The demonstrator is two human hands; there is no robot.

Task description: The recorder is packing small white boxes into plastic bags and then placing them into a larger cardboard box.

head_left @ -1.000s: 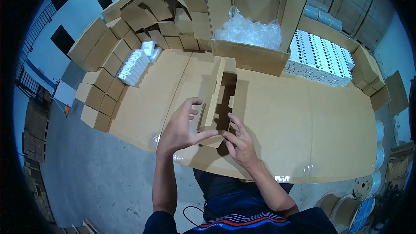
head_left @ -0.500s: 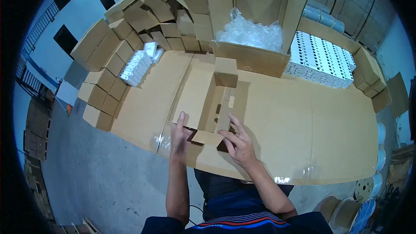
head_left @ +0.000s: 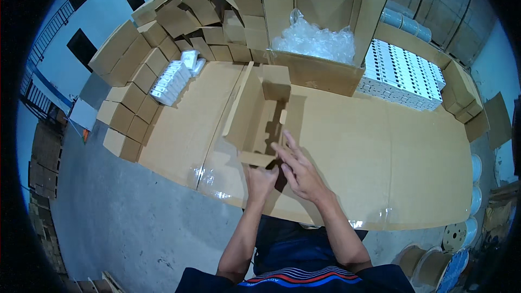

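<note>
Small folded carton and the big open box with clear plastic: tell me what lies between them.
In the head view, only bare cardboard sheet separates the small carton from the big open box; its raised flap nearly reaches the box's front wall.

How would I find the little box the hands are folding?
Start at the big open cardboard carton full of clear plastic. Just in front lies the small half-folded brown cardboard box, touched by the left hand and right hand. Unlike the closed, stacked boxes, it lies open.
</note>
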